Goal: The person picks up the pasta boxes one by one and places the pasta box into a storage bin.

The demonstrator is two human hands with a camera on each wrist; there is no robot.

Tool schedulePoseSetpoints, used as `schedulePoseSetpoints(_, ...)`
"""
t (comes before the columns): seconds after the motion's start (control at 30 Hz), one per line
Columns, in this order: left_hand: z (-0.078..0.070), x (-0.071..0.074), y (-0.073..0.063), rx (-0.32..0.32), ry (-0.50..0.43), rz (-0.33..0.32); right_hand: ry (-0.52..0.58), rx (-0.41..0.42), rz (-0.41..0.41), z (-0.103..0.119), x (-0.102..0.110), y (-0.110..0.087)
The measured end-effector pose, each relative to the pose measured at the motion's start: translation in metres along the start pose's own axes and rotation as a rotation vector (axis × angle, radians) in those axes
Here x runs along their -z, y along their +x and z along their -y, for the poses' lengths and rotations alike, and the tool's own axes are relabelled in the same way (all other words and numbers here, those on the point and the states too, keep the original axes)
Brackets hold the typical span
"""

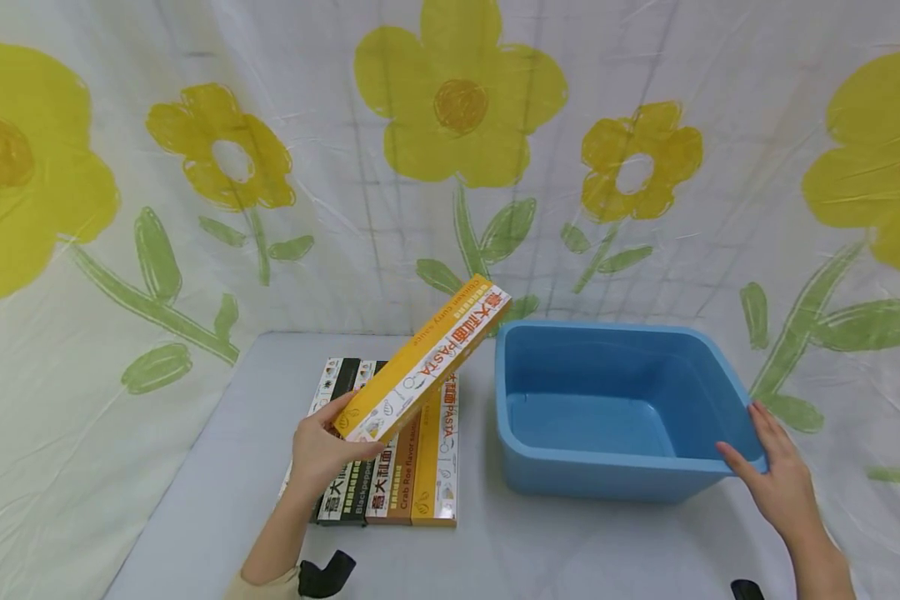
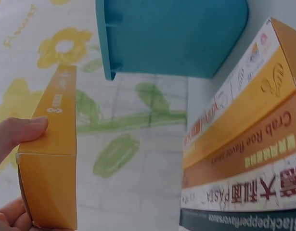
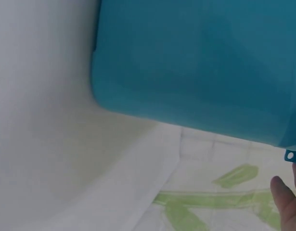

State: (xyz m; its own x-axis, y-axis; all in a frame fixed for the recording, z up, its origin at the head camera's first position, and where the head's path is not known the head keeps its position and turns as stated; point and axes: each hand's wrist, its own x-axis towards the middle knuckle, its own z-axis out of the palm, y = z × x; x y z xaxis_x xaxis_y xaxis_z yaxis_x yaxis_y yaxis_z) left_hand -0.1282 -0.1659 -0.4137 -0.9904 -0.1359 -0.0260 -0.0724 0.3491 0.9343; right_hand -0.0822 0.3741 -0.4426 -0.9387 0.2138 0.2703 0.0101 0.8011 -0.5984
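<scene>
My left hand (image 1: 321,450) holds a yellow-and-white pasta box (image 1: 429,358) by its near end, thumb on one side and fingers on the other. The box is raised at a slant, its far end toward the blue tub (image 1: 615,461). Below it, several pasta boxes lie side by side: a yellow one (image 1: 424,487), a brown crab roe one (image 1: 402,475) and dark black pepper ones (image 1: 356,479). My right hand (image 1: 783,487) grips the tub's rim at the near right corner, thumb over the edge. In the right wrist view only some fingertips (image 3: 281,192) show beside the rim.
The tub stands on a white table (image 1: 217,433), with no contents visible inside. Behind the table hangs a white sheet (image 1: 330,233) printed with yellow flowers. A black strap piece (image 1: 327,575) shows by my left wrist.
</scene>
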Motion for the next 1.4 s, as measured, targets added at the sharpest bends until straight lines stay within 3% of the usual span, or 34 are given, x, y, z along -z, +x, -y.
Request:
schedulePoseSetpoints(0.2, -0.013, -0.018, 0.004, -0.081, 0.026, 0.048, -0.017, -0.013, 0.100, -0.002, 0.008, 0.006)
schedulePoseSetpoints(0.47, -0.025, -0.031, 0.008, -0.157, 0.054, 0.083, 0.026, 0.092, 0.234, -0.009, 0.017, 0.020)
schedulePoseSetpoints(0.77, -0.037, -0.037, 0.014, -0.183, 0.098, 0.141, 0.046, 0.076, 0.228, -0.010, 0.015, 0.020)
schedulePoseSetpoints(1.0, -0.053, -0.046, 0.025, -0.251, 0.182, 0.203, 0.044, 0.060, 0.223, -0.007, 0.015, 0.020)
schedulePoseSetpoints(1.4, -0.082, -0.076, 0.037, -0.358, 0.303, 0.305, 0.037, 0.032, 0.238, -0.006, 0.014, 0.019)
